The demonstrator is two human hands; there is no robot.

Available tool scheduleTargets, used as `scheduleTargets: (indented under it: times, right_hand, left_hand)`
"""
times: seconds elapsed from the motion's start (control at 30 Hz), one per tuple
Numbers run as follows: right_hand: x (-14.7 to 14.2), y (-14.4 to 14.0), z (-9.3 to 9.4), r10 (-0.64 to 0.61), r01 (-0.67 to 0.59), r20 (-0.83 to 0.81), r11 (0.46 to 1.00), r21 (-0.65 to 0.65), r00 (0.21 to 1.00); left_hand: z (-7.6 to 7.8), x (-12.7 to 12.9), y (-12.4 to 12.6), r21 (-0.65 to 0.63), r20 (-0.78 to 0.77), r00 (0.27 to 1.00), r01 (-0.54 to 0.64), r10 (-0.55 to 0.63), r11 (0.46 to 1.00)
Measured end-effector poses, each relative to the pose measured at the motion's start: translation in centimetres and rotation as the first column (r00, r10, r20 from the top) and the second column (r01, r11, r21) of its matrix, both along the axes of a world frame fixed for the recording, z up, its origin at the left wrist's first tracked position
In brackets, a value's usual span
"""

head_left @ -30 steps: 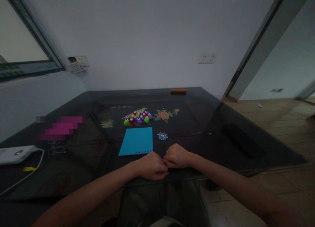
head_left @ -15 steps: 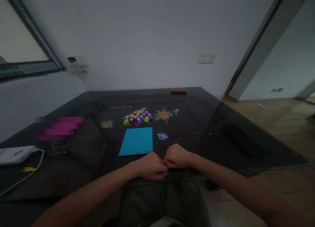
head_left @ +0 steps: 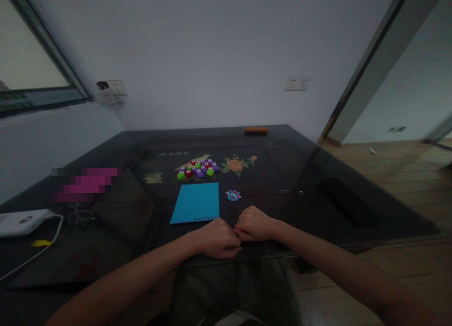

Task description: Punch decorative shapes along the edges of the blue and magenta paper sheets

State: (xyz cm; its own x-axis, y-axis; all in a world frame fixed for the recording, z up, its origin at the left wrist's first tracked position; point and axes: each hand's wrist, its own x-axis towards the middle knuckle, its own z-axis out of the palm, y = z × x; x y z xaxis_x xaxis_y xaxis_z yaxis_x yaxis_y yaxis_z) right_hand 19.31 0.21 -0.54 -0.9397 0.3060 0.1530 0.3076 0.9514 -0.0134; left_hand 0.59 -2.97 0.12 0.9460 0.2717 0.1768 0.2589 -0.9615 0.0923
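My left hand (head_left: 219, 239) is closed in a loose fist at the table's front edge, just below the near right corner of a blue sheet (head_left: 196, 201). A row of small dark dots runs along that sheet's near edge. Beside it, my right hand (head_left: 253, 224) is also curled into a fist, its fingers touching my left hand. Nothing shows in either hand. A little beyond my right hand lies a small pile of pink, blue and white bits (head_left: 233, 195). Behind the sheet stands a cluster of small round green, red and purple pieces (head_left: 198, 169) with white tops.
The dark glossy table (head_left: 282, 163) has a floral print. An orange-brown bar (head_left: 256, 131) lies at its back edge, a long black object (head_left: 348, 201) at right. On the left are a white device (head_left: 24, 222) with a cable, a yellow piece (head_left: 41, 243) and a blurred pink item (head_left: 90, 182).
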Motion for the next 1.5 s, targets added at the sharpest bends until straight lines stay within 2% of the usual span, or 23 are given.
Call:
scheduleTargets:
  times: [0.6,0.8,0.97,1.1,1.3,1.4,1.5]
  right_hand:
    - [0.0,0.0,0.2,-0.005,0.006,0.025,1.0,-0.018,1.0]
    - [0.0,0.2,0.0,0.008,-0.008,0.012,1.0,0.003,1.0]
    - [-0.1,0.5,0.7,-0.008,0.01,-0.043,0.998,0.063,0.999]
    - [-0.8,0.8,1.8,-0.058,0.064,-0.114,0.996,0.058,0.992]
    - [-3.8,1.3,2.8,-0.128,0.124,-0.209,0.992,-0.034,0.969]
    - [-5.2,1.4,2.8,-0.119,0.113,-0.18,0.993,-0.045,0.976]
    - [-5.9,1.3,2.5,-0.113,0.11,-0.142,0.993,-0.031,0.983]
  left_hand:
    - [-0.3,-0.1,0.1,0.008,0.037,0.999,0.038,-0.038,0.999]
    - [0.4,-1.1,0.7,0.034,0.068,0.998,0.001,-0.004,0.999]
    - [2.5,-3.7,2.1,0.003,0.068,0.982,-0.177,0.177,0.984]
    - [3.4,-7.6,2.7,-0.034,0.083,0.943,-0.322,0.324,0.946]
    - [2.6,-13.4,2.1,-0.169,0.131,0.884,-0.425,0.448,0.889]
    - [1.9,-14.5,2.0,-0.267,0.132,0.864,-0.44,0.485,0.857]
    - [1.6,-14.6,2.1,-0.309,0.11,0.868,-0.433,0.484,0.847]
